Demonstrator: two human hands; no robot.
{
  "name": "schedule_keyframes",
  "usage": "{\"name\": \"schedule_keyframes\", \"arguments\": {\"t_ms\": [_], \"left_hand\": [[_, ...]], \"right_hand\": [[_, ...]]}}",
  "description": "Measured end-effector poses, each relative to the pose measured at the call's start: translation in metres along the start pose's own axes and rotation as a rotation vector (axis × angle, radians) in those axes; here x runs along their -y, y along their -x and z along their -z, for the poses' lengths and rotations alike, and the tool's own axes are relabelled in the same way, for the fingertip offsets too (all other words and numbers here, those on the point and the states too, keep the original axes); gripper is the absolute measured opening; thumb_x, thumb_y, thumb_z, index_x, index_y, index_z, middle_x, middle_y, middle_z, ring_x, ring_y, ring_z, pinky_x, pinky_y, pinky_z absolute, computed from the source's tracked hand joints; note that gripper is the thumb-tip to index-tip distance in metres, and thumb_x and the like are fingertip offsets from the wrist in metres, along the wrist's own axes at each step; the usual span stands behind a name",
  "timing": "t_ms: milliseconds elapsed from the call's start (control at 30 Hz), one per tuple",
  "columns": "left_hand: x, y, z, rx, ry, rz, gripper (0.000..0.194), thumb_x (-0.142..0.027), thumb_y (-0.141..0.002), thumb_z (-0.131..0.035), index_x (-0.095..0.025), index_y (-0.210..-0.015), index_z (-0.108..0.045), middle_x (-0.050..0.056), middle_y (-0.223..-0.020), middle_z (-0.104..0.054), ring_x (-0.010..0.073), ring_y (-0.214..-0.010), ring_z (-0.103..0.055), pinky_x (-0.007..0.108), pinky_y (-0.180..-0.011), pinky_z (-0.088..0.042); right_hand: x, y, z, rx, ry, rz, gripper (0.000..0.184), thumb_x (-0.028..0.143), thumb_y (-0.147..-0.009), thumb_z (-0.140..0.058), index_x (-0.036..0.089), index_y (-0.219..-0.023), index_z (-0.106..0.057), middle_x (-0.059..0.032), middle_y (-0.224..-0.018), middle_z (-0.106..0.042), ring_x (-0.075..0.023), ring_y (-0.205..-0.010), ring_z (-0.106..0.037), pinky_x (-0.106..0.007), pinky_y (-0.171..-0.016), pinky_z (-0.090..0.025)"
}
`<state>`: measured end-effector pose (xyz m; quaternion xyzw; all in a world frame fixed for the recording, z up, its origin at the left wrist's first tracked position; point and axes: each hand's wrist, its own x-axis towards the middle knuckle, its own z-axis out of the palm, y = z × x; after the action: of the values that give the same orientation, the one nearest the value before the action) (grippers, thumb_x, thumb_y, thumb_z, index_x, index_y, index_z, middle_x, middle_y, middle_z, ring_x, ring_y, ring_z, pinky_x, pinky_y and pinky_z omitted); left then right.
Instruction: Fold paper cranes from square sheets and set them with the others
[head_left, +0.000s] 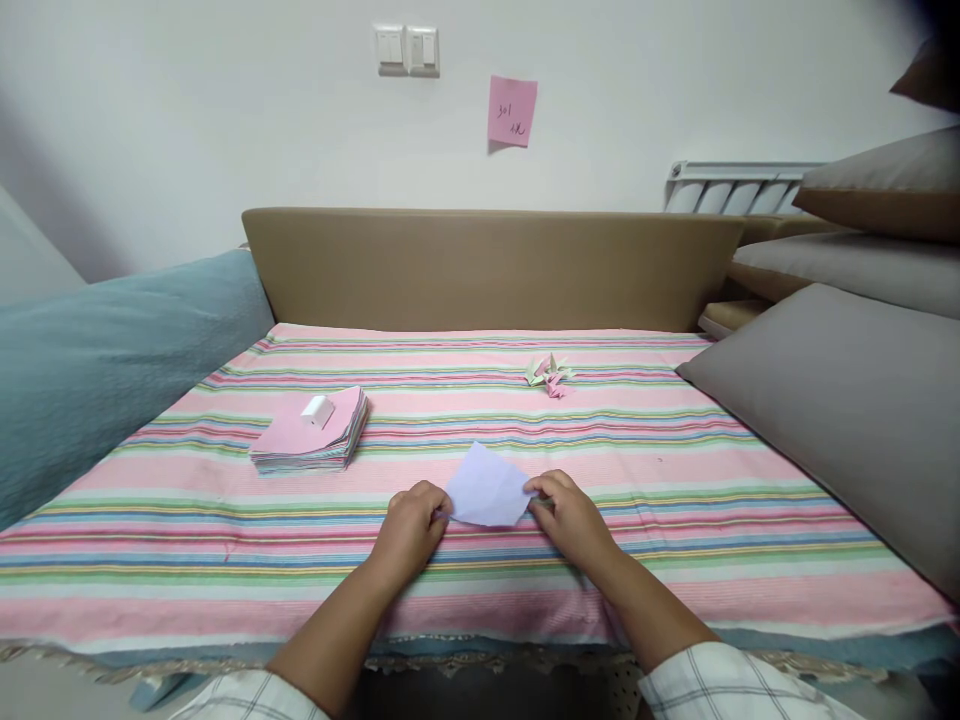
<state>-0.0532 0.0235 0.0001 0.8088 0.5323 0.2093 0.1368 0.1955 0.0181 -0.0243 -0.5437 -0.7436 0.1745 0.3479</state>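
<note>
A lavender sheet of paper (489, 488) is held up between my two hands, just above the striped cloth. My left hand (412, 520) pinches its left corner between thumb and fingers. On the other side, my right hand (566, 515) grips the right corner in the same way. The sheet looks flat, with one corner pointing away from me. Beyond it to the right lie several small folded paper cranes (550, 374), pink and pale green. To the left rests a stack of coloured paper (311, 440), pink on top, with a small white block (317, 411) on it.
The striped cloth (660, 500) covers the seat, backed by a brown backrest (487, 270). Grey cushions (847, 400) pile up at the right, and a blue-covered armrest (135, 370) borders the left. A pink note (512, 110) and light switches (407, 50) are on the wall.
</note>
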Motion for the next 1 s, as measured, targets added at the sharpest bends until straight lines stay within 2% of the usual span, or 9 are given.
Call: {"name": "schedule_keyframes", "arguments": {"t_ms": [200,333,433,500,567,633,733,833,1000], "left_hand": [[-0.006,0.007,-0.007,0.054,-0.037,-0.111,0.031,-0.002,-0.068,-0.047,-0.022,-0.085,-0.063,0.002,-0.095,-0.063,0.0177,-0.090,-0.057,0.034,-0.079,-0.035],[-0.013,0.012,-0.007,0.109,-0.067,-0.205,0.027,-0.006,-0.069,-0.049,-0.023,-0.085,-0.063,0.002,-0.103,-0.064,0.0187,-0.091,-0.057,0.036,-0.080,-0.033],[-0.018,0.015,0.001,0.170,-0.088,-0.252,0.019,-0.019,-0.071,-0.057,-0.025,-0.088,-0.063,0.001,-0.105,-0.065,0.0212,-0.094,-0.054,0.040,-0.085,-0.030],[-0.018,0.015,0.008,0.197,-0.111,-0.265,0.031,-0.027,-0.067,-0.064,-0.030,-0.098,-0.062,0.001,-0.119,-0.059,0.0253,-0.104,-0.049,0.045,-0.091,-0.025],[-0.014,0.015,0.015,0.220,-0.139,-0.245,0.054,-0.030,-0.061,-0.070,-0.035,-0.112,-0.055,0.001,-0.133,-0.049,0.0295,-0.114,-0.041,0.050,-0.095,-0.020],[-0.007,0.016,0.020,0.263,-0.167,-0.230,0.070,-0.031,-0.056,-0.072,-0.037,-0.122,-0.049,0.002,-0.139,-0.041,0.0327,-0.121,-0.034,0.053,-0.098,-0.016],[0.003,0.017,0.024,0.306,-0.182,-0.242,0.078,-0.025,-0.056,-0.068,-0.038,-0.128,-0.042,0.002,-0.139,-0.042,0.0327,-0.125,-0.030,0.055,-0.102,-0.006],[0.008,0.016,0.023,0.275,-0.158,-0.265,0.072,-0.018,-0.060,-0.061,-0.036,-0.127,-0.044,0.001,-0.132,-0.049,0.0285,-0.123,-0.034,0.053,-0.104,-0.002],[0.008,0.006,0.012,0.146,-0.120,-0.223,0.047,-0.015,-0.069,-0.056,-0.029,-0.113,-0.058,0.004,-0.109,-0.063,0.0236,-0.107,-0.048,0.049,-0.103,-0.015]], "right_hand": [[0.000,0.003,-0.002,0.084,-0.046,0.048,0.030,0.012,-0.070,-0.054,0.021,-0.098,-0.059,-0.0087,-0.117,-0.051,-0.0207,-0.109,-0.050,-0.035,-0.090,-0.044],[-0.004,0.004,-0.002,0.158,-0.003,0.060,0.032,0.009,-0.070,-0.053,0.020,-0.098,-0.062,-0.0106,-0.129,-0.045,-0.0233,-0.120,-0.044,-0.038,-0.095,-0.041],[-0.006,0.004,-0.002,0.200,-0.004,0.079,0.032,0.007,-0.071,-0.051,0.021,-0.098,-0.064,-0.0105,-0.132,-0.044,-0.0227,-0.120,-0.044,-0.038,-0.096,-0.040],[-0.007,0.004,-0.002,0.214,-0.010,0.092,0.033,0.005,-0.071,-0.050,0.021,-0.095,-0.065,-0.0100,-0.131,-0.045,-0.0220,-0.120,-0.045,-0.038,-0.098,-0.039],[-0.007,0.003,-0.002,0.215,-0.010,0.104,0.035,0.002,-0.069,-0.047,0.021,-0.091,-0.066,-0.0097,-0.131,-0.047,-0.0214,-0.120,-0.045,-0.037,-0.099,-0.038],[-0.007,0.003,-0.002,0.217,-0.012,0.117,0.035,-0.001,-0.068,-0.045,0.020,-0.087,-0.067,-0.0102,-0.130,-0.048,-0.0211,-0.120,-0.046,-0.037,-0.098,-0.038],[-0.008,0.003,0.000,0.237,-0.029,0.144,0.032,0.000,-0.071,-0.045,0.019,-0.085,-0.067,-0.0114,-0.128,-0.050,-0.0206,-0.119,-0.048,-0.036,-0.096,-0.040],[-0.009,0.003,0.002,0.248,-0.031,0.169,0.029,0.003,-0.074,-0.046,0.020,-0.085,-0.067,-0.0105,-0.128,-0.050,-0.0203,-0.120,-0.046,-0.036,-0.095,-0.040],[-0.012,0.003,0.004,0.236,0.027,0.147,0.030,0.002,-0.070,-0.050,0.022,-0.086,-0.067,-0.0093,-0.127,-0.050,-0.0216,-0.119,-0.046,-0.040,-0.097,-0.037]]}}
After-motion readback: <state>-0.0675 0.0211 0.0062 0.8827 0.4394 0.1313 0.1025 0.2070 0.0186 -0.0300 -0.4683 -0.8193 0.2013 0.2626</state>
